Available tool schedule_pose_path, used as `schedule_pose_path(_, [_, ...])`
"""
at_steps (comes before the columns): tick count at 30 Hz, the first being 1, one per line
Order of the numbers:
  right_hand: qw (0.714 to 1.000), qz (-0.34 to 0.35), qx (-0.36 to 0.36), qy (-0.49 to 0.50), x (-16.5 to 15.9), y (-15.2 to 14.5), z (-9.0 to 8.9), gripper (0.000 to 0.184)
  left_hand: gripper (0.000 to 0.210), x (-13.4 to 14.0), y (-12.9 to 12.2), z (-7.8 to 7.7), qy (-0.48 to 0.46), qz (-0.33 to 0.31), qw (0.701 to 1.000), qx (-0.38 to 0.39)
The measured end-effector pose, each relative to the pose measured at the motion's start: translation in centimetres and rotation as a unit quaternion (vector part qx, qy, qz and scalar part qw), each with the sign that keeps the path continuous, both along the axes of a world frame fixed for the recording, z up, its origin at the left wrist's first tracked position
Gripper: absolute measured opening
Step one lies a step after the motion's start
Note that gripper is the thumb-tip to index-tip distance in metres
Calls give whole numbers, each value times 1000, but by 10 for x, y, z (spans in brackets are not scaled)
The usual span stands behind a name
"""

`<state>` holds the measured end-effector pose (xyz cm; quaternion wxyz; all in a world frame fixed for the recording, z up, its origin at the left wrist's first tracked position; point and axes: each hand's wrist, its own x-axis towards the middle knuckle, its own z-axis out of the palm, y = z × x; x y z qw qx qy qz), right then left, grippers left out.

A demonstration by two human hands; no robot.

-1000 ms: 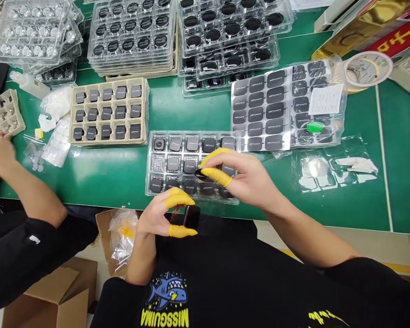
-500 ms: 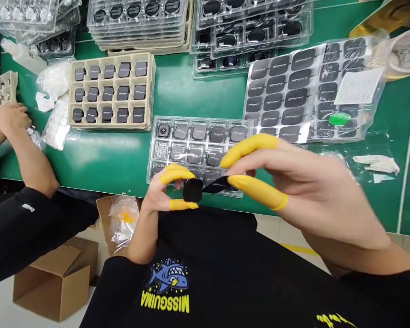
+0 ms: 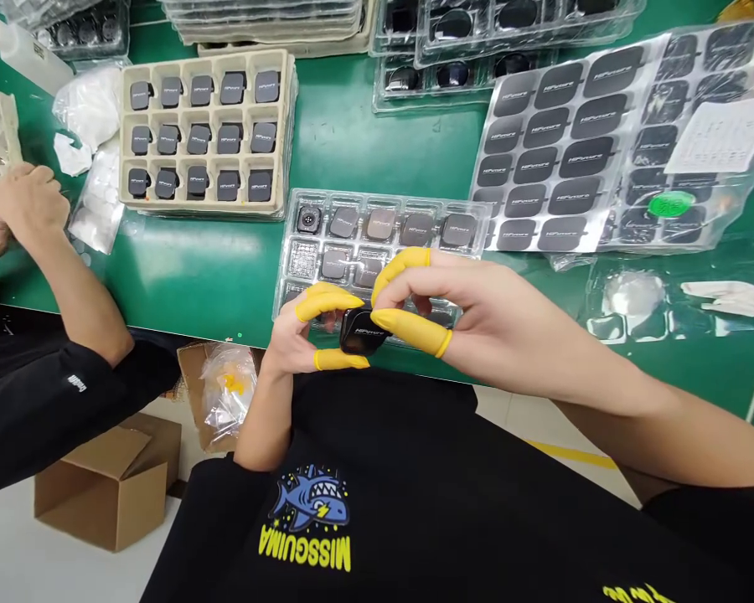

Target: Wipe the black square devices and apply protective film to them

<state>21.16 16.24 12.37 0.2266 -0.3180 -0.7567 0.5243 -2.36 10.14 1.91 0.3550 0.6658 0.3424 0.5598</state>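
Note:
My left hand (image 3: 307, 331), with yellow finger cots on its thumb and a finger, is closed around a black square watch face (image 3: 355, 345) by its edges. A dark film sticker (image 3: 369, 330) with "HiFuture" lettering lies over the face. At the sticker's right end, my right hand (image 3: 440, 314), also in yellow finger cots, pinches its edge; the exact grip is partly hidden by the fingers. Just beyond both hands lies a clear plastic tray (image 3: 317, 201) of square watch pieces, most covered with similar dark stickers.
A beige tray (image 3: 209, 111) of stickered pieces stands at the left. Sheets of dark stickers (image 3: 544, 163) in plastic lie to the right. More clear trays (image 3: 452, 60) are stacked behind. A co-worker's hand (image 3: 28, 201) is at far left, and cardboard boxes (image 3: 142, 494) stand below.
My right hand has moved left to the watch face, bringing the sticker from beside it to over it. The view has shifted slightly; my left hand keeps its hold.

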Motion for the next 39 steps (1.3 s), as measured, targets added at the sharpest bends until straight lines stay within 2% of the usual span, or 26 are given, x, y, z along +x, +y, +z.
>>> schedule_pose_path(6, [1000,-5,-5,27,-3,0,-3,10,73,1,3,-1,-35,-11,999,3])
schedule_pose_path(22, [999,-6,-11,50,-7,-3,-8,12,68,-1,0,0,-31,1,999,-9])
schedule_pose_path(30, [999,-6,-16,47,-8,-2,-8,12,77,-4,-1,-2,-20,-2,1000,-16])
schedule_pose_path(39, [999,-7,-9,49,-7,-4,-10,11,69,-3,2,3,-23,-11,1000,6])
